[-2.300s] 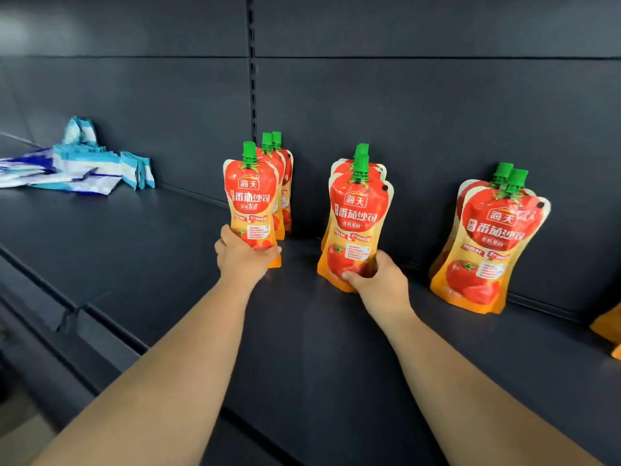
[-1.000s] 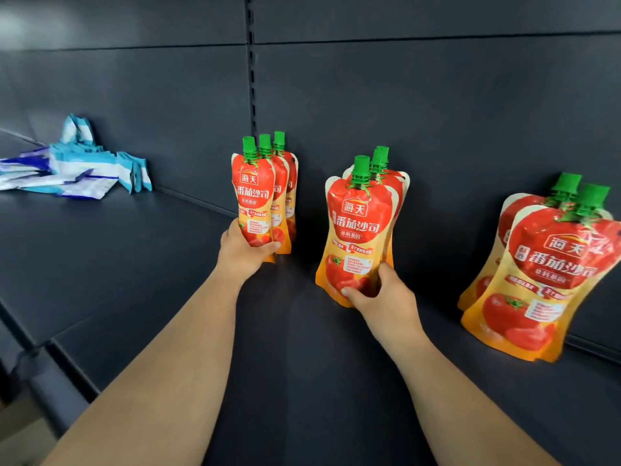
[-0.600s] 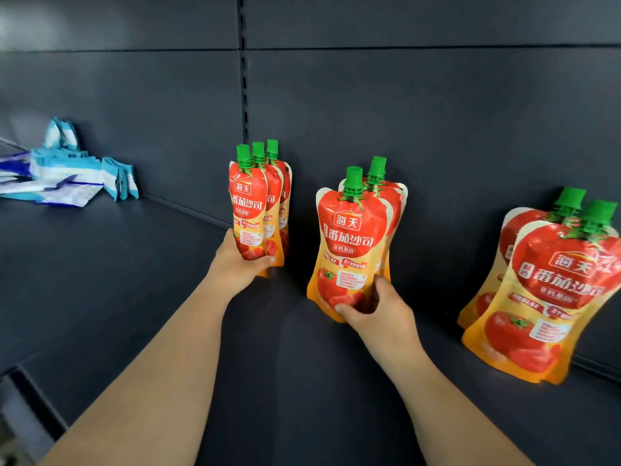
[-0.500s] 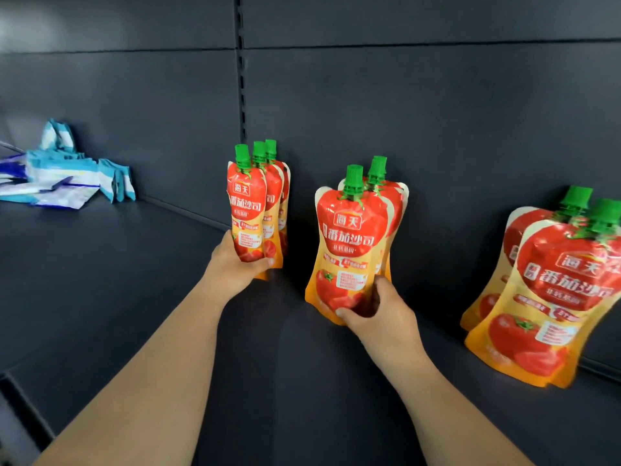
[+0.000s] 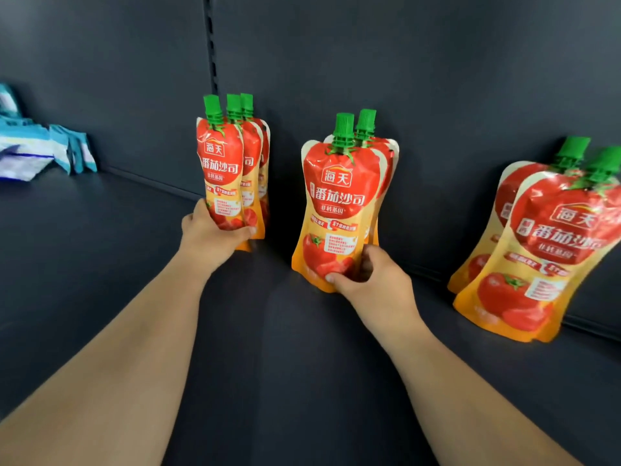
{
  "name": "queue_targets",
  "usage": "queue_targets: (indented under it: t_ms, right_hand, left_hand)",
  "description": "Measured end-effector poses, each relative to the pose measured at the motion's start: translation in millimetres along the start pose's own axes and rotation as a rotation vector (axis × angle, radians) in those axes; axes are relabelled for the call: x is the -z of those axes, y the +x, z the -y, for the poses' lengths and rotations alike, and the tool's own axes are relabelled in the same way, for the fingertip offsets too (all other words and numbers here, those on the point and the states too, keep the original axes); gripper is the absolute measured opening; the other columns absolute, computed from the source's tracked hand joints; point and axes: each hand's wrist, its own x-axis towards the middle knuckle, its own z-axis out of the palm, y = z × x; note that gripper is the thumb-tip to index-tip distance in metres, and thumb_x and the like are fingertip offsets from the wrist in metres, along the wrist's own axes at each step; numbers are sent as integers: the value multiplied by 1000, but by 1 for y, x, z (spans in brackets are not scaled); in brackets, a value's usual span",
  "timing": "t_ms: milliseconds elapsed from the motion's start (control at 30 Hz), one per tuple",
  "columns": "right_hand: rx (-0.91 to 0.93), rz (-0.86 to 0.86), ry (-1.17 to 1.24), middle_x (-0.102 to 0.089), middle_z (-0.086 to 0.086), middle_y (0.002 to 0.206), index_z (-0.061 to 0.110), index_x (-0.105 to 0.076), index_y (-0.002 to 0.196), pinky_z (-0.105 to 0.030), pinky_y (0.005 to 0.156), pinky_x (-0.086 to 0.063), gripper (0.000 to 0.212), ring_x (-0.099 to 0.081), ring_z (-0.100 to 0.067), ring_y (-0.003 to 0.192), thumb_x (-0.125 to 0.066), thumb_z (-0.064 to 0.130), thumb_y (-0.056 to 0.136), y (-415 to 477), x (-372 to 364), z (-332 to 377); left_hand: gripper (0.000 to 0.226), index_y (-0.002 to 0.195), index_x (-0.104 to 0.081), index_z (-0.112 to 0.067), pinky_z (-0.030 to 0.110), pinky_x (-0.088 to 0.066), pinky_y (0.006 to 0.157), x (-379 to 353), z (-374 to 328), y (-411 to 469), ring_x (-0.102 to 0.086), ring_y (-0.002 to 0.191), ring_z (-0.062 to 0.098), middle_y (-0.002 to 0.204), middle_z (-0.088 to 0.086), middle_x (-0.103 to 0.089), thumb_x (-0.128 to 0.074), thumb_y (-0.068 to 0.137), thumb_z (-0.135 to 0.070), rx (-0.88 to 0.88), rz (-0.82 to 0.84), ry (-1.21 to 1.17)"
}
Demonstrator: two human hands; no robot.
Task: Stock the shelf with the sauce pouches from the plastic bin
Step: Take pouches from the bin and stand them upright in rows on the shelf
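gripping front left pouch [image 5: 220, 173] base: left hand [image 5: 210, 235] | right hand [image 5: 373, 280] pinching middle pouch [image 5: 337, 210] base | both arms outstretched

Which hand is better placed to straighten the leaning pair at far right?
Right, probably. The right hand grips the middle front pouch, next to the leaning pair; it would have to let go first. The left hand grips the left row's front pouch, farther off, and would cross the other arm.
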Motion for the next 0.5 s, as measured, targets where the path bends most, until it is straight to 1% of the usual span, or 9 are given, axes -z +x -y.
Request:
queue_targets:
  t_ms: [67, 167, 233, 267, 333, 367, 433, 500]
  right_hand:
    - [0, -15, -22, -57, 6, 112, 18, -50, 120, -19, 79, -38, 46, -51, -7, 97, -68, 30, 81, 1, -1, -1]
    - [12, -22, -38, -56, 4, 114, 16, -49, 121, -21, 80, -40, 47, -53, -13, 106, -68, 31, 81, 2, -2, -2]
    - [26, -12, -47, -55, 1, 122, 16, -46, 126, -25, 88, -45, 52, -52, -16, 113, -68, 31, 81, 2, -2, -2]
    - [31, -12, -49, -54, 0, 126, 16, -44, 129, -28, 93, -45, 56, -52, -18, 117, -68, 30, 81, 0, 0, -2]
    - [34, -17, -61, -52, -3, 131, 16, -41, 134, -30, 97, -41, 59, -49, -19, 121, -67, 27, 82, -9, 6, -2]
    - [30, -27, -66, -51, -4, 131, 15, -40, 134, -29, 98, -41, 58, -49, -19, 122, -66, 26, 83, -17, 10, -2]
    - [16, -47, -82, -52, -5, 131, 13, -42, 133, -28, 97, -40, 54, -49, -19, 122, -64, 24, 85, -39, 20, -5]
    - [43, -48, -106, -54, -5, 129, 13, -46, 130, -25, 95, -39, 48, -50, -18, 120, -62, 24, 86, -75, 36, -8]
  left_hand:
    - [72, 132, -39, -19, 36, -35, 100, 1, -2, -3, -38, 125, 22, 136, 9, -40, -75, 71, -29, -1, 10, -9]
    - [73, 134, -35, -15, 40, -35, 100, 4, -7, -15, -38, 127, 27, 139, 11, -34, -73, 74, -31, 38, -2, 3]
    - [72, 137, -30, -10, 39, -35, 100, 6, -11, -31, -37, 130, 29, 144, 12, -29, -68, 79, -32, 71, -21, 5]
    - [69, 138, -31, -9, 37, -35, 99, 7, -12, -42, -38, 130, 29, 144, 13, -30, -65, 82, -31, 74, -30, 10]
    - [54, 132, -42, -12, 33, -37, 94, 9, -13, -69, -43, 126, 29, 138, 13, -41, -60, 85, -30, 21, -17, 61]
    - [47, 129, -47, -14, 33, -38, 94, 10, -13, -85, -46, 124, 29, 134, 12, -47, -58, 86, -30, -12, 7, 105]
    - [45, 130, -48, -14, 31, -37, 98, 11, -17, -121, -47, 124, 25, 133, 8, -51, -54, 89, -29, -69, 75, 184]
    - [42, 130, -49, -15, 26, -36, 97, 15, -24, -166, -48, 123, 19, 132, 3, -54, -52, 90, -28, -128, 150, 216]
